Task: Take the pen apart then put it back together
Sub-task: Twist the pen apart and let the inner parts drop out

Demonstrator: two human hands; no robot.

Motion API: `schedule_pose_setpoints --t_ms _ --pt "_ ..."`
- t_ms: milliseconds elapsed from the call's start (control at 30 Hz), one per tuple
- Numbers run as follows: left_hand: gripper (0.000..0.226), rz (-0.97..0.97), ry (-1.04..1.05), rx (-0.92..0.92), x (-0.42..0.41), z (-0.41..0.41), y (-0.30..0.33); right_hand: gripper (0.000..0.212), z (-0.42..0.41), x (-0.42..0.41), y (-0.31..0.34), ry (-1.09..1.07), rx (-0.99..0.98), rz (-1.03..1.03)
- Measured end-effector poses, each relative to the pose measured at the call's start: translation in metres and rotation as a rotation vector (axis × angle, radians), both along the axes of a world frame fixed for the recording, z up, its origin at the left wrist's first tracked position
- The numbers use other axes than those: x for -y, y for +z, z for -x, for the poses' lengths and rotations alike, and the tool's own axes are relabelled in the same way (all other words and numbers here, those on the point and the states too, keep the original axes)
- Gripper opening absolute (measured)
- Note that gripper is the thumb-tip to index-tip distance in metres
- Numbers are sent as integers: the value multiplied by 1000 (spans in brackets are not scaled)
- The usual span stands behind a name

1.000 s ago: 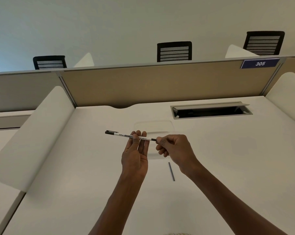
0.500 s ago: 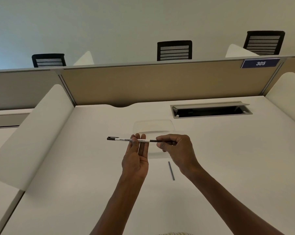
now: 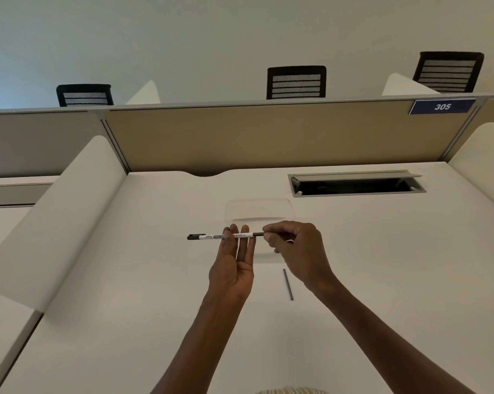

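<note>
Your right hand point(image 3: 295, 250) hides the pen's point(image 3: 211, 236) dark right end, pinched in curled fingers. At frame centre, one pen lies level above the desk point(image 3: 126, 280); one thin grey rod point(image 3: 288, 284) rests just below. Your left hand point(image 3: 234, 265) points upward, fingers extended together behind the barrel; its thumb's grip is hidden.

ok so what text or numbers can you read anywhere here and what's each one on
"305": white digits on the blue plate fixed to the top right of the beige desk partition.
"BOARD": part of the black print on the white barrel of the pen, which both hands hold level. The rest of that print is too small and blurred to read, and fingers cover part of it.
No other text shows.
</note>
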State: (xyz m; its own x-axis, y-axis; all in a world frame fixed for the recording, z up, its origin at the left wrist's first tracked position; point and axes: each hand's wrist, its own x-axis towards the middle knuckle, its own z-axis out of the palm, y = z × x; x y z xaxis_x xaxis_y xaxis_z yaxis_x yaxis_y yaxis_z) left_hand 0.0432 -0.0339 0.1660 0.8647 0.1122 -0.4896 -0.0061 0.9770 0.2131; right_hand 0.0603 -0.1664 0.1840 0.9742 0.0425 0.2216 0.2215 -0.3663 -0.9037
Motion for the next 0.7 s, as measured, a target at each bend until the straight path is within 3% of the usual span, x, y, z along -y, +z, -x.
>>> schedule_pose_setpoints --t_ms 133,500,700 --pt "25 38 5 -14 1 0 0 17 0 -1 -1 16 124 108" --pt "26 24 -12 -29 2 -1 -1 18 -4 0 -5 -22 -17 65" --pt "29 35 -11 -38 3 0 0 8 -3 3 -4 8 77 132"
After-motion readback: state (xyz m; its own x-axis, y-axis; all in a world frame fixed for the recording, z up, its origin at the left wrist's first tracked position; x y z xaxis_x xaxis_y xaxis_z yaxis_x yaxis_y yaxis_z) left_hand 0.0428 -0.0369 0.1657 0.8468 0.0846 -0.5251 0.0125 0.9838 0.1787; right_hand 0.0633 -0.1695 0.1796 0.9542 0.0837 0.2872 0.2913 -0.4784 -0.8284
